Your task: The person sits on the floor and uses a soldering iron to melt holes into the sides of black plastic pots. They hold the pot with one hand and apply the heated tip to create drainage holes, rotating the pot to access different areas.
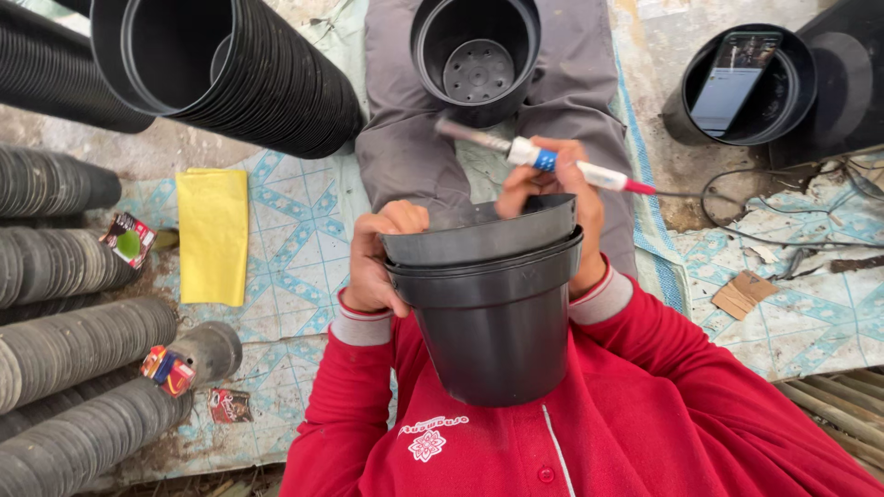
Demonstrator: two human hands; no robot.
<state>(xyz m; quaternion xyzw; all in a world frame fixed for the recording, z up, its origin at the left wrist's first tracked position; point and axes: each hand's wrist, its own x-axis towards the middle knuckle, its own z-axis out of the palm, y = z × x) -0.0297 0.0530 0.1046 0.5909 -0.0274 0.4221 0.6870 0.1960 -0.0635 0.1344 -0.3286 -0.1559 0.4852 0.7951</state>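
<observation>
In front of my red-sleeved chest I hold a short stack of black plastic pots (497, 322); the inner pot sits tilted in the outer one. My left hand (376, 262) grips the stack's rim on the left. My right hand (557, 189) sits at the rim's far right side, fingers closed on a pen-like tool (543, 159). The tool has a white and blue handle, a red end with a cord, and a metal tip pointing up-left. Another black pot (475, 57) stands open between my grey-trousered legs.
Long stacks of black pots (78, 340) lie on their sides at the left, a bigger stack (230, 69) at top left. A yellow cloth (214, 235) and small red packets (129, 239) lie on the patterned mat. At top right, a phone (735, 78) rests in a black pot, with cables (764, 184) nearby.
</observation>
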